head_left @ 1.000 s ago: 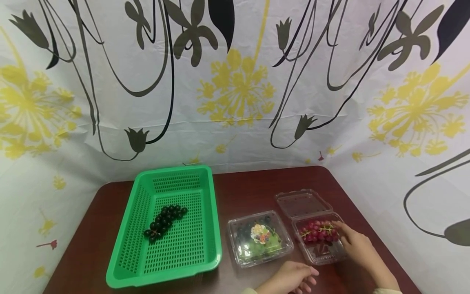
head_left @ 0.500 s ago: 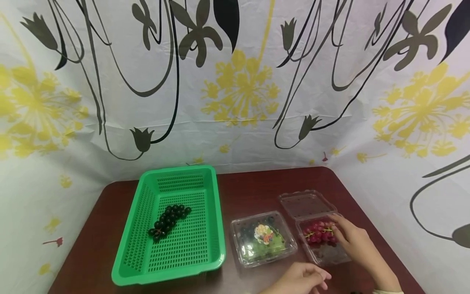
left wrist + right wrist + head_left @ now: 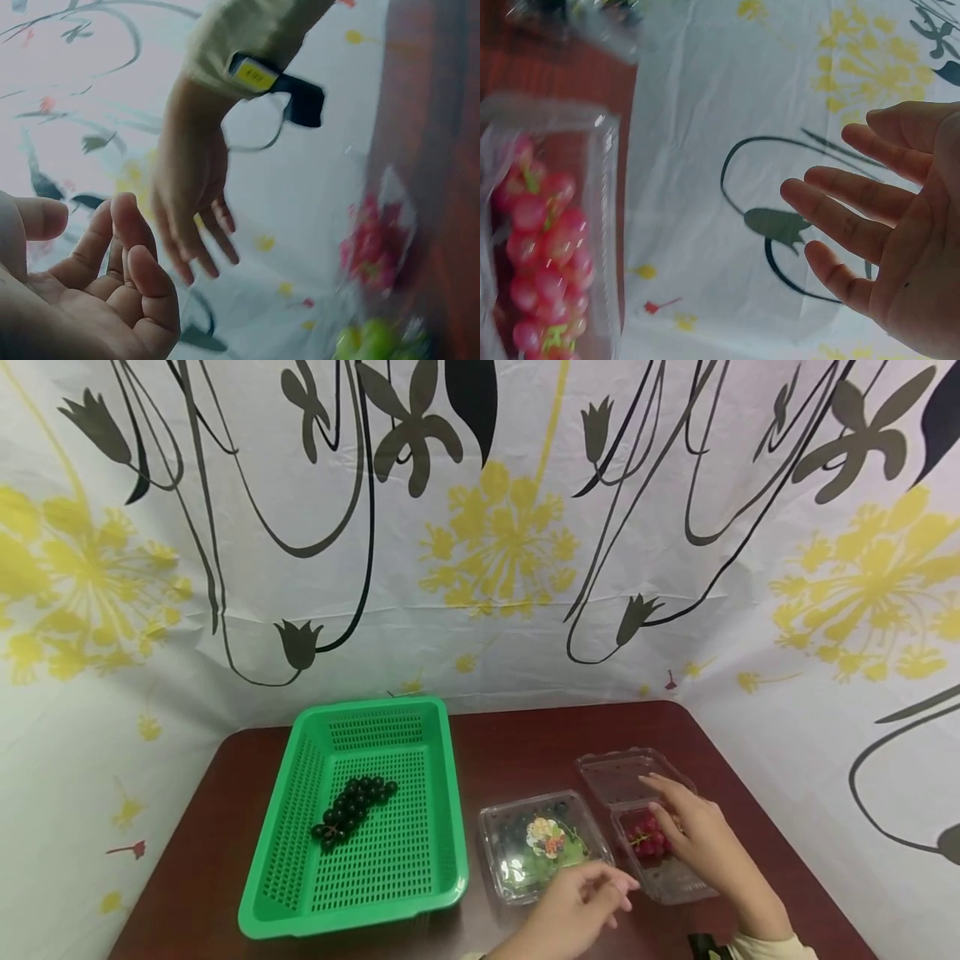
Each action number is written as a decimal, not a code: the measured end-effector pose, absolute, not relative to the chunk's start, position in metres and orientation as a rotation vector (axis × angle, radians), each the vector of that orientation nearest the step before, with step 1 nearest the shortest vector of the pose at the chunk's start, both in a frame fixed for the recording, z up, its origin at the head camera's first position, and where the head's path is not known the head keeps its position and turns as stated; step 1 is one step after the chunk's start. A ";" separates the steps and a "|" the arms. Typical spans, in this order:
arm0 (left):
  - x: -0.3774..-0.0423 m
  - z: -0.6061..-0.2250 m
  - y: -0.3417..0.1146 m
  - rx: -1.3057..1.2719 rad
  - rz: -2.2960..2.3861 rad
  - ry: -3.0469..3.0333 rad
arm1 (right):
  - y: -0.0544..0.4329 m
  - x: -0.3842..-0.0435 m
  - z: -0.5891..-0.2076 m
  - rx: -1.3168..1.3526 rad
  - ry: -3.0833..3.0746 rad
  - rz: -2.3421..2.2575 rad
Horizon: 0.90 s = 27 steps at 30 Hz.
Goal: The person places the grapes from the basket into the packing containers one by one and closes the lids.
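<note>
My right hand (image 3: 696, 831) hovers above the opened clear plastic box (image 3: 678, 889), its fingers spread and holding nothing. A bunch of red grapes (image 3: 647, 837) lies in that box, partly hidden by the hand in the head view; the right wrist view shows the red grapes (image 3: 547, 255) clearly. My left hand (image 3: 573, 902) is raised in front of the lidded clear box (image 3: 501, 852), fingers loosely bent with nothing in them. Through that box's lid show green grapes (image 3: 536, 870) and dark fruit, beneath a round fruit sticker (image 3: 546, 837).
A green plastic basket (image 3: 456, 827) stands on the left of the dark red-brown table (image 3: 517, 743), with a bunch of black grapes (image 3: 352, 810) inside. The opened box's lid (image 3: 626, 775) lies back towards the rear. Patterned white cloth (image 3: 510, 668) surrounds the table's back and sides.
My right hand has lifted off the red grapes and drawn back left over the box. My left hand has moved up and slightly left, now overlapping the lidded box. The view has shifted slightly.
</note>
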<state>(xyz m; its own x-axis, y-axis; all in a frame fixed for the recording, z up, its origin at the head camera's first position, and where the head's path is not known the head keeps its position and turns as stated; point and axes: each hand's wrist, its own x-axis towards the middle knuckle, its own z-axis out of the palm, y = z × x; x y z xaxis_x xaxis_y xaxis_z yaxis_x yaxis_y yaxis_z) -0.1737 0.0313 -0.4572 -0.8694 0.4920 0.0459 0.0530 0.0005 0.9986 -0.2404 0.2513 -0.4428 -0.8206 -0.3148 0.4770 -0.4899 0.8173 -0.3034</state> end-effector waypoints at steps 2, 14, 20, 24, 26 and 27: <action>-0.176 -0.454 0.020 0.551 1.973 2.006 | 0.245 -0.242 -0.440 0.614 -2.579 0.584; -0.164 -0.448 -0.048 0.333 2.135 2.086 | 0.175 -0.259 -0.421 0.773 -2.529 0.577; -0.159 -0.445 -0.081 0.232 2.211 2.348 | 0.119 -0.264 -0.417 0.901 -2.600 0.497; -0.151 -0.444 -0.108 0.050 2.160 2.601 | 0.085 -0.264 -0.416 0.980 -2.610 0.387; -0.145 -0.444 -0.123 -0.125 2.072 2.694 | 0.070 -0.263 -0.417 1.033 -2.606 0.344; -0.142 -0.445 -0.131 -0.236 2.020 2.733 | 0.063 -0.263 -0.418 1.059 -2.608 0.321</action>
<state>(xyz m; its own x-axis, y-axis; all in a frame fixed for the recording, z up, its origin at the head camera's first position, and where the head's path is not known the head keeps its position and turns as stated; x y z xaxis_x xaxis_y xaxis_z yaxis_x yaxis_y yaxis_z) -0.1423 -0.1313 -0.4446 -0.9555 -0.2648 0.1296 0.0463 0.2995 0.9530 -0.2632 0.0629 -0.4179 -0.6800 -0.6376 0.3621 -0.7064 0.7020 -0.0906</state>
